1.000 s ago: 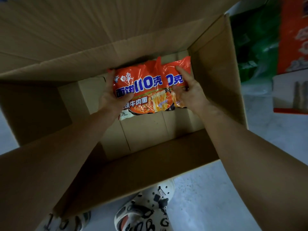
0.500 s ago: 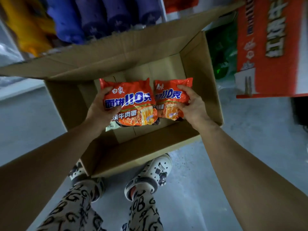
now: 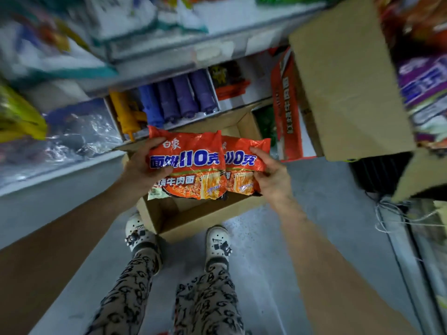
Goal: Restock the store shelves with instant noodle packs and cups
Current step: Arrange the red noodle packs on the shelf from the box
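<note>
The two orange noodle packs [image 3: 187, 163] [image 3: 244, 165] are glossy, crinkled plastic film that catches the light. The open box [image 3: 191, 218] beneath them is matt brown corrugated cardboard — so is the larger box [image 3: 348, 81] at far right. The floor [image 3: 278, 274] looks smooth, faintly speckled grey. Trousers [image 3: 205, 305] are soft printed cloth; shoes [image 3: 217, 240] matt white, rubbery-looking.

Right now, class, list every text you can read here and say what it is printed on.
"白象": left noodle pack
"面饼110克": same pack
"烧牛肉面": same pack, lower band
"110克": right noodle pack
Print on the red carton and the purple pack: too blurred to read.
</note>
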